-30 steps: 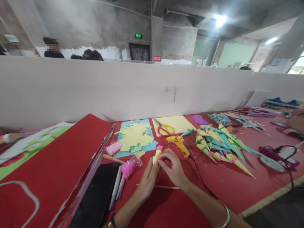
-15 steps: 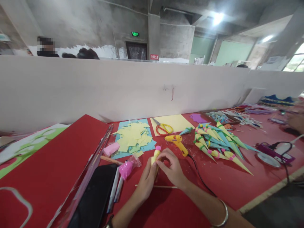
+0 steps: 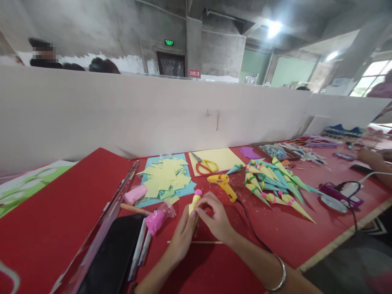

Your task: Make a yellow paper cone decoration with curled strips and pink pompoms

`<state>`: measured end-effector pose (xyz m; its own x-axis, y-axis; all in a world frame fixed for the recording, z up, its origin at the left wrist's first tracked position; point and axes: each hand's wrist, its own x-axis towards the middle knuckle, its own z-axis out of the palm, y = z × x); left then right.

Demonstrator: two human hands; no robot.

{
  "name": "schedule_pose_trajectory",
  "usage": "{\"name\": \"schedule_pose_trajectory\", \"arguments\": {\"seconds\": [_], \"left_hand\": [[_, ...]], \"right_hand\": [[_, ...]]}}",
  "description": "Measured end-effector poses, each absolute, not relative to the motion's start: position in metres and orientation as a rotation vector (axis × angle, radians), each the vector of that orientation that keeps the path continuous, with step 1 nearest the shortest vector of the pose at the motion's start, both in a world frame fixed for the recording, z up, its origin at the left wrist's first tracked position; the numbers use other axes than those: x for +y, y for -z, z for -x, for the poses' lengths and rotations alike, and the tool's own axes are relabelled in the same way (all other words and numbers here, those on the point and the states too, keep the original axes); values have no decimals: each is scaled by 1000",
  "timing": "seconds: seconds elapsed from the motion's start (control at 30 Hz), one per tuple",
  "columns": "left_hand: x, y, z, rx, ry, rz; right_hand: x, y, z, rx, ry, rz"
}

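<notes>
My left hand (image 3: 183,232) is closed around a small yellow paper piece (image 3: 195,201) topped by a pink ball (image 3: 198,192). The fingertips of my right hand (image 3: 216,216) pinch at the side of the same piece, just below the ball. A thin stick (image 3: 206,242) lies on the red table behind my wrists. Beyond my hands rests a yellow glue gun (image 3: 225,185), its black cord running toward my right forearm. To the left of my hands is a bag of pink clay (image 3: 155,221).
Yellow paper pieces (image 3: 167,177) lie on blue sheets, beside scissors (image 3: 203,164). Yellow and blue paper cones (image 3: 275,179) are heaped at the right. A black phone (image 3: 114,253) lies at the left. Another person's arm (image 3: 375,161) reaches in at the far right.
The view has shifted slightly right, so the table things appear further left. Both hands keep their hold on the yellow piece. More of the other person's arm shows at the right.
</notes>
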<state>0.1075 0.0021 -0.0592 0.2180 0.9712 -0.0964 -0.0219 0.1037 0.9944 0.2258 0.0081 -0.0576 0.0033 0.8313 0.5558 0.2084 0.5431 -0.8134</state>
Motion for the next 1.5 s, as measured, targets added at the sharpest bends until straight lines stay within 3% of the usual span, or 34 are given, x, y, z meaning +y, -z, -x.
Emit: {"name": "schedule_pose_trajectory", "arguments": {"seconds": [1.5], "left_hand": [[8, 67, -100, 1037, -1022, -1601]], "right_hand": [[8, 62, -228, -1586, -644, 962]]}}
